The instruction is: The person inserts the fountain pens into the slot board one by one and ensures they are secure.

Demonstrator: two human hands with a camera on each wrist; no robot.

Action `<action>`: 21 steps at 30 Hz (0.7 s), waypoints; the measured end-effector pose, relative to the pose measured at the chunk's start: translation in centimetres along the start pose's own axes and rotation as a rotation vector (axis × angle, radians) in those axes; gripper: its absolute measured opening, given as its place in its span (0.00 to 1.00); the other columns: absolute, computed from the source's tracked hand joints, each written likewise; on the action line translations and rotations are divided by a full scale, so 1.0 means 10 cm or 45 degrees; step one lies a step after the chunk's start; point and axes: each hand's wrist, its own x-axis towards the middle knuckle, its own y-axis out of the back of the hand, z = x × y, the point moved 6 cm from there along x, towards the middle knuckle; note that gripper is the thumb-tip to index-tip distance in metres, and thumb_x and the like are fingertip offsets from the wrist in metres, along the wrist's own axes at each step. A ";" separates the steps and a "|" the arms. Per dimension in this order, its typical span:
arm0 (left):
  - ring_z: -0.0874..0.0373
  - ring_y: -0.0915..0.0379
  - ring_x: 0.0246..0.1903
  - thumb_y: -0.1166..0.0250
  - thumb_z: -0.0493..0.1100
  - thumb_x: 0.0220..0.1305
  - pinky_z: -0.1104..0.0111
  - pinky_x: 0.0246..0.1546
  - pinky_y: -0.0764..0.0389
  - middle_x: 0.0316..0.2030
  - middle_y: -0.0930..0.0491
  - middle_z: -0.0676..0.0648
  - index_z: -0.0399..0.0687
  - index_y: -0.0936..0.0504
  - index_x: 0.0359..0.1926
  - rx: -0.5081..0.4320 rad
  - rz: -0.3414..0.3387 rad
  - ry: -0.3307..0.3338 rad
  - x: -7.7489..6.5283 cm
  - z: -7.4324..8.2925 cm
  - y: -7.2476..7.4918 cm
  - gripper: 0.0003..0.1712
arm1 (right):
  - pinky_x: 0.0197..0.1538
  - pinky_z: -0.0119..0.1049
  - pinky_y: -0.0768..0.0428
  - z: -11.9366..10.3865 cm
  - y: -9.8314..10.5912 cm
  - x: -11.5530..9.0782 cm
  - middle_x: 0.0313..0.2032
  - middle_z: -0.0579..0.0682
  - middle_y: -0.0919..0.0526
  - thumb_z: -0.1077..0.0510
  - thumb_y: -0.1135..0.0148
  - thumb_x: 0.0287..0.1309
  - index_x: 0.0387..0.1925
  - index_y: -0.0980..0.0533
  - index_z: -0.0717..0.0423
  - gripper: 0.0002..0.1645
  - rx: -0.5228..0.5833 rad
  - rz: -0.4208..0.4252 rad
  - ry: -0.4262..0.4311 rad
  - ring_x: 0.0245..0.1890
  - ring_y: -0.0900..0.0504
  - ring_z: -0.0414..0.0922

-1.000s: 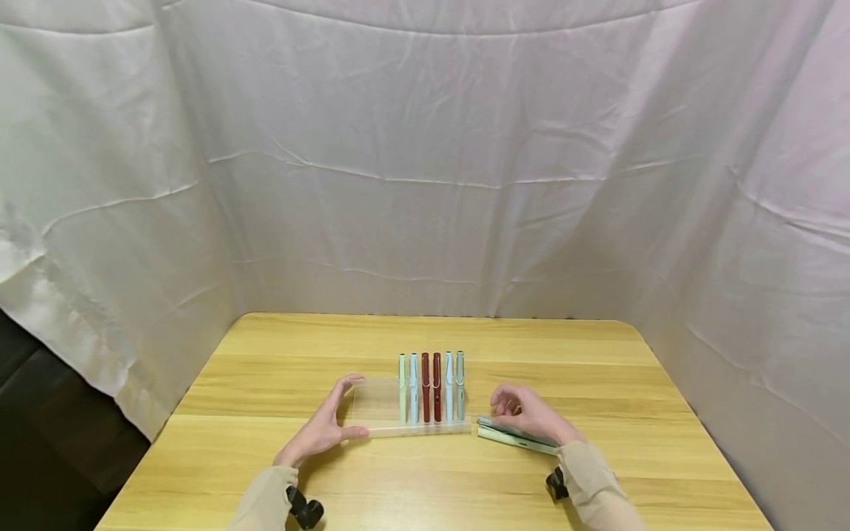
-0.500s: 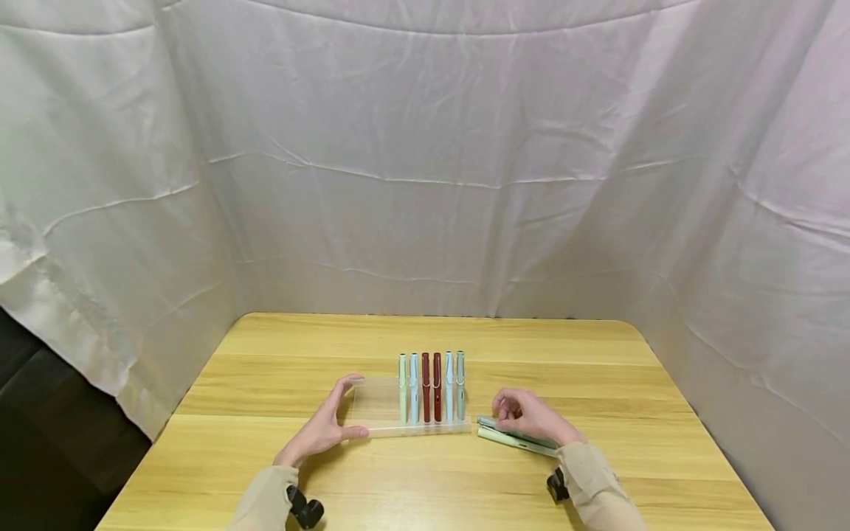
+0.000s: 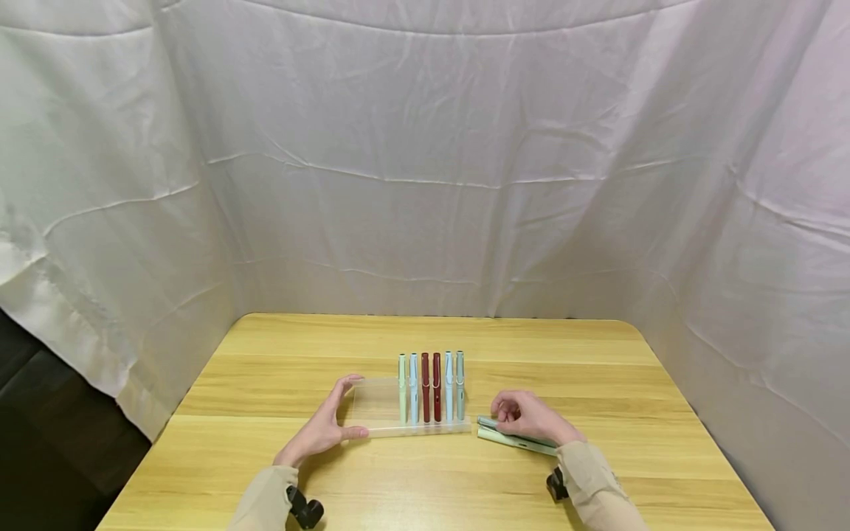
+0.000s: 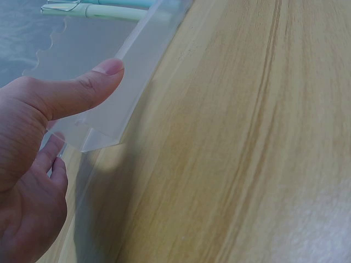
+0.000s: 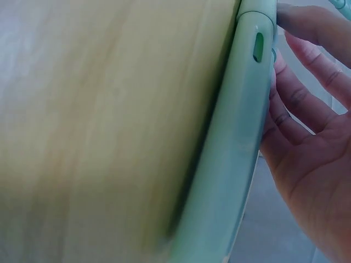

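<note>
My left hand (image 3: 325, 422) grips the left end of a clear plastic pen stand (image 3: 378, 405). Its thumb (image 4: 88, 90) lies along the stand's front edge; the other fingers are behind. Several capped pens stand side by side in the right half: a light green pen (image 3: 402, 387), pale blue ones, two dark red pens (image 3: 426, 387) and a grey-green pen (image 3: 460, 385). My right hand (image 3: 534, 418) is bent over two pens lying to the right. Nearer lies a light green pen (image 5: 230, 131); beyond it, a grey-green pen (image 3: 487, 422) is partly covered. The light green pen hides my right fingertips.
The wooden table (image 3: 425, 479) reaches to a pale curtain (image 3: 425, 221) at the back and sides. Black wrist cameras (image 3: 305, 509) sit at both cuffs. A dark surface (image 3: 53, 442) shows beyond the table's left edge.
My right hand has shifted very slightly over the lying pens, whose ends show a little more plainly. The left hand and the stand have stayed in place.
</note>
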 end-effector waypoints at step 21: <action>0.29 0.58 0.77 0.22 0.40 0.50 0.28 0.72 0.58 0.77 0.49 0.32 0.46 0.44 0.74 0.000 0.004 0.016 0.00 0.00 0.01 0.55 | 0.28 0.24 0.28 -0.02 -0.01 0.02 0.28 0.42 0.23 0.69 0.34 0.51 0.38 0.22 0.52 0.14 -0.059 0.047 0.016 0.26 0.30 0.32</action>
